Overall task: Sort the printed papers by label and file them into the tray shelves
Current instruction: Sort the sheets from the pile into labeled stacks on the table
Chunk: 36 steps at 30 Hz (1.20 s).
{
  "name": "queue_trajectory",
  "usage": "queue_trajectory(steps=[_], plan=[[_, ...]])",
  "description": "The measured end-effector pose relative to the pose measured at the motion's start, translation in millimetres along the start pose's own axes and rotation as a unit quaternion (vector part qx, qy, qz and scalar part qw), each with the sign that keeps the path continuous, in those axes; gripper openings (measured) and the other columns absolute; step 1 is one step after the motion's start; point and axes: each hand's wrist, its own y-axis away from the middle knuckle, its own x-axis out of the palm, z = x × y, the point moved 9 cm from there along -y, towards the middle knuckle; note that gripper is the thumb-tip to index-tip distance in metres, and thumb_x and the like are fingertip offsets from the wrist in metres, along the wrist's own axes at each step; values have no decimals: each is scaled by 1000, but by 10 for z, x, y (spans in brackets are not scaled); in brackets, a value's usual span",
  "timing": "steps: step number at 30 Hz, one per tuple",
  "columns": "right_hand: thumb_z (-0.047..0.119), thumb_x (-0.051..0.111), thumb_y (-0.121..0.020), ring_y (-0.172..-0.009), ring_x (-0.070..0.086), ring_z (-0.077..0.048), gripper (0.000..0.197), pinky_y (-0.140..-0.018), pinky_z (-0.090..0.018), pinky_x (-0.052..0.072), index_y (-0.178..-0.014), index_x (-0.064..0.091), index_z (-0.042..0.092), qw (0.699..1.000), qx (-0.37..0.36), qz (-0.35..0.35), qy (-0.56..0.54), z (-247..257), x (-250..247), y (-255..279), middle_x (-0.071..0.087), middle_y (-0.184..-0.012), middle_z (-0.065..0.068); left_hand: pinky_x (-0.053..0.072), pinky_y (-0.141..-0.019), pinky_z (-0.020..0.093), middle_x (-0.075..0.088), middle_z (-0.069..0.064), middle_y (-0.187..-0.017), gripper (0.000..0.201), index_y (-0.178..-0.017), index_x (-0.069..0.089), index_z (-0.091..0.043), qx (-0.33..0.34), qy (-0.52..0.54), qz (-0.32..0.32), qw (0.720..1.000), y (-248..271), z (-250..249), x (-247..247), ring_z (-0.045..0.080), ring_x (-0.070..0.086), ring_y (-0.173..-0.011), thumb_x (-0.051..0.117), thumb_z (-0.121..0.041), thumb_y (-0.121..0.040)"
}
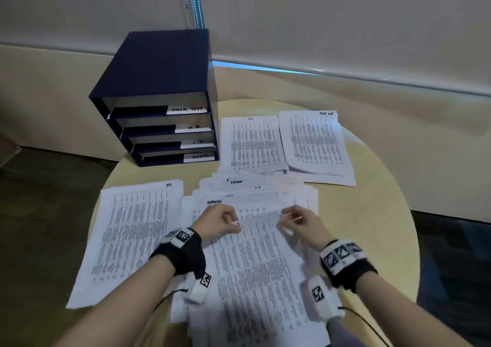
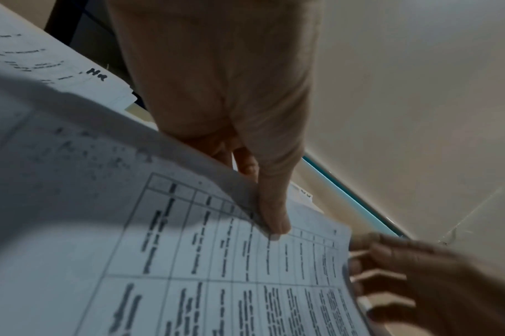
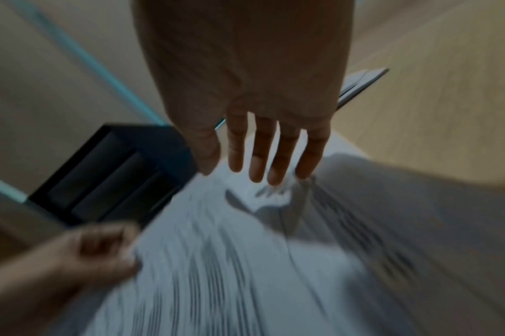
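A loose heap of printed papers (image 1: 255,192) lies mid-table, with ADMIN written on several of its sheets. The top sheet (image 1: 260,272) is raised at its far edge. My left hand (image 1: 233,223) pinches that sheet's far left corner between thumb and finger (image 2: 272,218). At the far right corner is my right hand (image 1: 285,218), its fingers (image 3: 259,168) fairly straight and touching the paper's edge. Sorted piles lie around: HR (image 1: 127,240), I.T. (image 1: 252,145) and TASK LIST (image 1: 316,145). The dark blue tray shelf unit (image 1: 156,81) stands at the back left.
The shelf fronts read TASK LIST (image 1: 187,109), H.R. (image 1: 194,128), I.T. (image 1: 198,143) and ADMIN (image 1: 200,156), top to bottom. The round pale table (image 1: 372,214) ends close to the piles on the right and left. A wall runs behind it.
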Motion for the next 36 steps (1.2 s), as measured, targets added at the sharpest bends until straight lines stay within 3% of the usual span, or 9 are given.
queue_trajectory(steps=[9, 13, 16, 18, 23, 27, 30, 33, 36], plan=[[13, 64, -82, -62, 55, -10, 5, -48, -13, 36, -85, 60, 14, 988, -43, -150, 25, 76, 97, 353, 61, -72, 3, 44, -79, 28, 66, 3, -83, 31, -85, 66, -13, 39, -112, 22, 993, 51, -224, -15, 14, 60, -79, 50, -36, -98], [5, 61, -86, -70, 61, -10, 14, -64, -22, 49, -77, 60, 16, 989, -80, -121, 22, -9, 63, 494, 65, -72, 5, 42, -82, 29, 63, 4, -93, 35, -80, 63, -15, -28, -122, 27, 992, 113, 20, -203, 14, 53, -83, 38, -24, -103], [-11, 60, -79, -84, 65, -13, 32, -78, -29, 52, -71, 63, 20, 993, -82, -83, 4, -183, 56, 574, 70, -79, 5, 46, -86, 31, 67, 8, -103, 19, -83, 64, -18, -37, -120, 36, 991, 214, 124, -326, 13, 56, -86, 53, -20, -98], [-13, 61, -76, -84, 65, -15, 34, -77, -31, 51, -70, 62, 21, 993, -87, -79, -4, -238, 42, 627, 70, -79, 3, 44, -79, 23, 63, 1, -96, 4, -91, 64, -18, -33, -145, 55, 987, 275, 131, -334, 11, 56, -85, 67, -18, -89], [2, 55, -89, -81, 63, -17, 22, -77, -36, 54, -78, 61, 22, 991, -107, -81, -8, -226, 86, 694, 67, -80, 2, 39, -52, 7, 59, -3, -72, 22, -86, 64, -14, 10, -206, 7, 978, 311, 68, -326, 5, 52, -60, 80, -7, -73], [15, 53, -93, -80, 61, -16, 17, -80, -42, 53, -80, 62, 20, 992, -97, -83, -14, -176, 158, 674, 65, -81, 0, 43, -60, 15, 59, -6, -66, 17, -81, 63, -15, 60, -254, -27, 965, 333, -61, -337, 5, 54, -61, 77, -7, -75], [11, 60, -87, -101, 55, -19, 22, -95, -45, 46, -75, 61, 28, 992, -86, -88, 16, -203, 199, 610, 58, -103, 1, 46, -67, 22, 66, -2, -73, 12, -79, 63, -17, 89, -276, -37, 956, 374, -131, -334, 5, 57, -67, 75, -17, -81], [11, 65, -84, -119, 48, -21, 25, -102, -46, 40, -72, 64, 32, 993, -85, -79, 12, -194, 231, 570, 50, -127, 0, 52, -81, 27, 70, 0, -91, 15, -76, 61, -19, 101, -205, 9, 973, 428, -125, -284, 10, 67, -82, 75, -20, -82], [8, 69, -80, -106, 59, -20, 21, -97, -46, 46, -76, 68, 29, 993, -84, -67, -42, -142, 259, 568, 62, -117, 0, 45, -98, 33, 68, 7, -112, 21, -69, 63, -30, 64, -162, 84, 981, 467, -50, -199, 21, 63, -108, 77, -18, -79]])
